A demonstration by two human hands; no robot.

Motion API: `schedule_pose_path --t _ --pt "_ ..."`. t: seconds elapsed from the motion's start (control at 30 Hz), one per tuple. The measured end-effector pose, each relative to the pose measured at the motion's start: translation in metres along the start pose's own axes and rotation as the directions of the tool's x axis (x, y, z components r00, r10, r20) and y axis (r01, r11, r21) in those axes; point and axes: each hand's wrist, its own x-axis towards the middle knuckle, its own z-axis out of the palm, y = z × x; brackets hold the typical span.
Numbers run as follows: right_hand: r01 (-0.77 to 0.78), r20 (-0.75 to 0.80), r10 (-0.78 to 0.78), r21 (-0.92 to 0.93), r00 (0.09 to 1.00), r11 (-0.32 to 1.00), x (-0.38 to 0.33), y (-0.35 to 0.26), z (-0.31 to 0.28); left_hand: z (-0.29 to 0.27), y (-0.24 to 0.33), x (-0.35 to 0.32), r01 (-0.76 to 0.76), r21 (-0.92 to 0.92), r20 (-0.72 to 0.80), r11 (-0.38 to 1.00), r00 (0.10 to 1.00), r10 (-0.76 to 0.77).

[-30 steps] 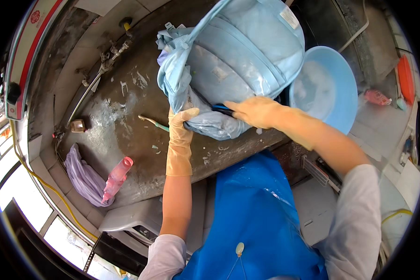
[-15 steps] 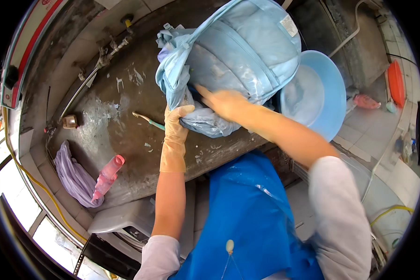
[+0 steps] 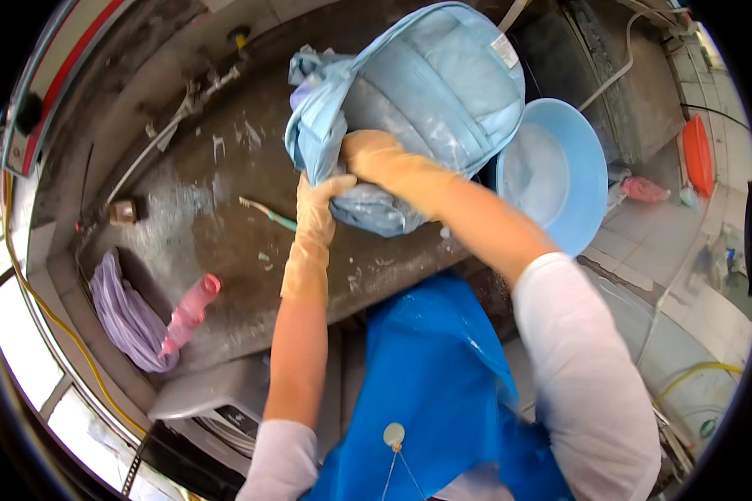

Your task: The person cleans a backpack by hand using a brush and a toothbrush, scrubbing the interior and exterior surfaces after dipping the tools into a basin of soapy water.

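Note:
A wet, light-blue backpack (image 3: 443, 75) lies unzipped on the dark counter, streaked with pale suds. My left hand (image 3: 316, 204), in a cream rubber glove, is closed on the near edge of its opening, thumb on top of the grey-blue lining. My right hand (image 3: 376, 159), gloved alike, reaches from the right into the opening. Its fingers are hidden by the fabric, so what they hold, if anything, does not show. Left of the bag, close to my left hand, is a toothbrush-like brush (image 3: 267, 213) with a teal handle.
A blue basin (image 3: 589, 179) of cloudy water stands right of the bag. Lilac cloth (image 3: 125, 313) and a pink bottle (image 3: 190, 313) lie at the counter's left end. Metal pipes with taps (image 3: 184, 108) run along the back wall. An orange basin (image 3: 698, 154) leans at the far right.
My right hand has shifted slightly left and deeper into the bag's opening, its fingers now out of sight. My left hand keeps its hold on the edge. The view has shifted a little.

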Motion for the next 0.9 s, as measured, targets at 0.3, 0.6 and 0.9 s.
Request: schedule_pose_path --t 0.3,0.6,0.9 --pt "0.124 -0.216 -0.125 -0.019 0.968 0.992 0.013 -0.021 -0.012 0.01 0.0 0.006 0.002 0.148 -0.081 0.989 0.997 0.01" --pt "0.025 -0.179 -0.054 -0.16 0.982 0.987 -0.002 0.015 0.008 0.018 0.018 -0.002 0.01 0.481 -0.138 0.877 0.988 0.065" --pt "0.159 -0.003 -0.168 -0.314 0.986 0.936 -0.029 0.072 0.035 0.006 0.023 -0.003 0.12 0.539 -0.171 0.834 0.985 -0.031"
